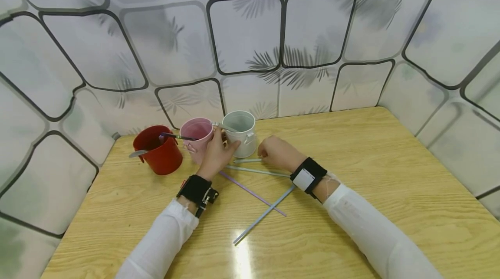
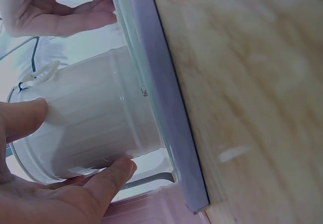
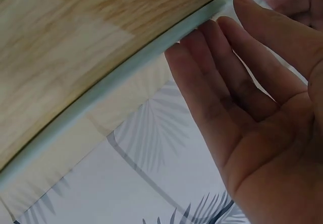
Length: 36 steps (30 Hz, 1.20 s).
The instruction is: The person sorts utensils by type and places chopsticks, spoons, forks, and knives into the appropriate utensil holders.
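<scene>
The left hand (image 1: 217, 154) was at the side of the white cup (image 1: 241, 132), and its thumb and fingers were curled around the wall of this cup. The left wrist view showed this grasp better: the thumb (image 2: 22, 118) lay on one side of the white cup (image 2: 86, 128) and the fingers (image 2: 108, 181) on the other side, which the head view did not show clearly. The right hand (image 1: 276, 153) lay on the table (image 1: 390, 175) just to the right of the white cup, over the end of a pale straw (image 1: 247, 160). In the head view only its back was visible, but the right wrist view showed the right hand (image 3: 262, 108) released, with straight fingers, the fingertips (image 3: 174, 52) touching a pale green straw (image 3: 116, 77); it grasped nothing. The white cup stood at the far side of the table, near the wall, and a metal spoon handle (image 1: 224, 126) came out of it. Touching it on the left stood a pink cup (image 1: 196, 133), and more to the left a red cup (image 1: 158, 149) with a spoon (image 1: 137, 153). Nearer to the person, between the two arms, a purple straw (image 1: 251, 193) and a blue-grey straw (image 1: 263, 214) lay crossed on the table, with one more pale straw (image 1: 258, 171) beyond them.
</scene>
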Available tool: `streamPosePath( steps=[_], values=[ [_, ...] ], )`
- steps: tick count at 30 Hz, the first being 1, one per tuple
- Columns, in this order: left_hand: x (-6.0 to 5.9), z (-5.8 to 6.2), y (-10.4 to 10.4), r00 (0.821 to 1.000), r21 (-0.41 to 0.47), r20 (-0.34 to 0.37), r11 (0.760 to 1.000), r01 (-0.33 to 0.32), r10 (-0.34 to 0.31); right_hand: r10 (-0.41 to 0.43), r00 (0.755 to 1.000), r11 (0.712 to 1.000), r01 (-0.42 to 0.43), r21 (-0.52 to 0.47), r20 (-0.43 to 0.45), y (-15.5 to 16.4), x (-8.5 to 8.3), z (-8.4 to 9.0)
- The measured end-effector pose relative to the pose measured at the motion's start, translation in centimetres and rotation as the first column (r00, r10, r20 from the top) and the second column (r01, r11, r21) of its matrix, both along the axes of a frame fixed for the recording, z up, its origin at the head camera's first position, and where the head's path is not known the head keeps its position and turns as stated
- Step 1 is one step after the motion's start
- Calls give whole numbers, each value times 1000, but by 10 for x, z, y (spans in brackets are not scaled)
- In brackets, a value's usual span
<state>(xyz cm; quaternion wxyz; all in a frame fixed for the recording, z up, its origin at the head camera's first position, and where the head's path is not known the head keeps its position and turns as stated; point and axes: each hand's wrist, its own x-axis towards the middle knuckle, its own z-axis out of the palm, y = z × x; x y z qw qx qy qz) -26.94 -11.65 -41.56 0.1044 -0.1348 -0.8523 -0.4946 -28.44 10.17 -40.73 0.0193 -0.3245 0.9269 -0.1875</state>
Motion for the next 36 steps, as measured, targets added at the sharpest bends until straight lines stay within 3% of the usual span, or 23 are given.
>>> streamPosePath(
  steps=[15,36],
  values=[
    [-1,-1,-1,1000,10,-5,1000,15,-15,-10,999,998,13,62,-45,-7,-4,-7],
    [-2,-3,-1,1000,16,-1,1000,10,-10,43,996,997,-38,69,-76,-3,5,2]
  ],
)
